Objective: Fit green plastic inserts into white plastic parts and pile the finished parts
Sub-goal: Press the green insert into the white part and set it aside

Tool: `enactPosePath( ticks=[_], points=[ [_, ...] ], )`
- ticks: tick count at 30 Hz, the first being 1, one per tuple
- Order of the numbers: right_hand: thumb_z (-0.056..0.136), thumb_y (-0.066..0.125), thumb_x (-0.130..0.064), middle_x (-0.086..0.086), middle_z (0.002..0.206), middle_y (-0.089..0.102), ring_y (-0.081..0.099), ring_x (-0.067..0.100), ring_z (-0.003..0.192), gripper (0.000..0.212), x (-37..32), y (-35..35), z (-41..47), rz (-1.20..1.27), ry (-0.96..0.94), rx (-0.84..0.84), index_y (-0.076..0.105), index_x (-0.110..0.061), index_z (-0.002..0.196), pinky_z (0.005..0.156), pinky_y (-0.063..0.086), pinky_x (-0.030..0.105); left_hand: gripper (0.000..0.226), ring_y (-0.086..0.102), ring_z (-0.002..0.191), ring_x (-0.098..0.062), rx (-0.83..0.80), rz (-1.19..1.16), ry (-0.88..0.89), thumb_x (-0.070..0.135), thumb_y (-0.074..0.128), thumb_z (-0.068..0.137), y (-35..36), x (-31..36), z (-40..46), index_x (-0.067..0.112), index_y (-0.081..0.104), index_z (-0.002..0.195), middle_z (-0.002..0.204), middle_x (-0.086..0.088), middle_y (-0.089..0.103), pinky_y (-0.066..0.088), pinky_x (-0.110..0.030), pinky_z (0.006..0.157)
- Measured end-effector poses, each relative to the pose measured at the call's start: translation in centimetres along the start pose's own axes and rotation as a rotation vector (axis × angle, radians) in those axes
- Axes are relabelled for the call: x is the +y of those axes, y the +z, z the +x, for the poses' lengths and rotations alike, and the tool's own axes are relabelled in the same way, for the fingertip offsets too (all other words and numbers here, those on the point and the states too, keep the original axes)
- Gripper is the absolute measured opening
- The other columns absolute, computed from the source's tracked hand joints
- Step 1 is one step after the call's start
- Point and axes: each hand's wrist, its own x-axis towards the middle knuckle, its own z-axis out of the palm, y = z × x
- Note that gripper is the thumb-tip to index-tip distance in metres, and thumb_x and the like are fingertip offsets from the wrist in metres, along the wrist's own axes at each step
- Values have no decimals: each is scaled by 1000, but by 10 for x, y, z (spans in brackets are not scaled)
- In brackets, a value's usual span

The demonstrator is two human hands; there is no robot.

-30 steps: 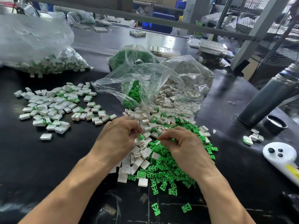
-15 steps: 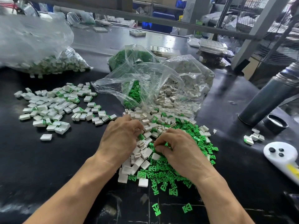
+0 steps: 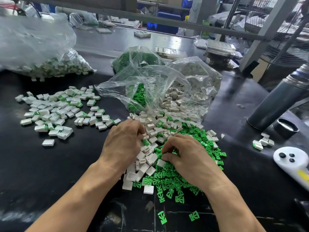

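Observation:
A heap of loose white plastic parts (image 3: 150,158) and green inserts (image 3: 168,181) lies on the black table (image 3: 50,173) in front of me. My left hand (image 3: 123,144) rests on the white parts, its curled fingertips buried among them. My right hand (image 3: 189,159) sits over the green inserts, forefinger and thumb bent close together beside a white part. What either hand holds is hidden. A spread pile of finished white-and-green parts (image 3: 55,113) lies to the left.
An open clear bag (image 3: 175,97) spills white parts and green inserts behind the heap. A bag of finished parts (image 3: 50,67) sits far left. At right stand a grey flask (image 3: 277,101), its black cap (image 3: 286,128), a white controller (image 3: 294,161) and a few finished parts (image 3: 262,142).
My left hand has pushed forward into the white parts. My right hand has drawn slightly back and toward me over the green inserts.

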Motion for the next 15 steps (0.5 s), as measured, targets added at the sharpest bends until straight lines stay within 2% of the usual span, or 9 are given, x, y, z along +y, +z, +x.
enactPosePath(
  ticks=[4, 8, 12, 15],
  points=[
    [95, 71, -37, -30, 98, 56, 48, -10, 99, 16, -1, 2, -2, 76, 17, 52, 58, -44, 90, 87, 36, 17, 23, 59, 102, -15, 8, 46, 18, 22, 66, 98, 1, -2, 3, 30, 68, 120, 112, 6, 62, 49, -38, 100],
    [95, 73, -30, -21, 89, 66, 59, -8, 87, 10, -4, 3, -2, 215, 57, 181, 65, -35, 98, 71, 43, 7, 20, 58, 106, -15, -16, 34, -2, 25, 66, 99, 2, -3, 5, 32, 72, 117, 111, 8, 61, 48, -36, 100],
    [97, 72, -24, -22, 93, 69, 58, -18, 94, 16, -7, 4, -3, 391, 107, 251, 71, -35, 107, 72, 40, -4, 13, 58, 107, -15, -57, -71, -85, 25, 69, 96, 0, -2, 6, 37, 68, 102, 108, 14, 58, 49, -39, 101],
    [95, 73, -23, -22, 95, 72, 60, -17, 94, 18, -7, 7, -2, 450, 118, 269, 74, -35, 108, 74, 41, -3, 18, 59, 97, -13, -71, -105, -98, 23, 74, 92, -2, 0, 6, 36, 62, 95, 98, 17, 58, 52, -42, 96]
  ],
)
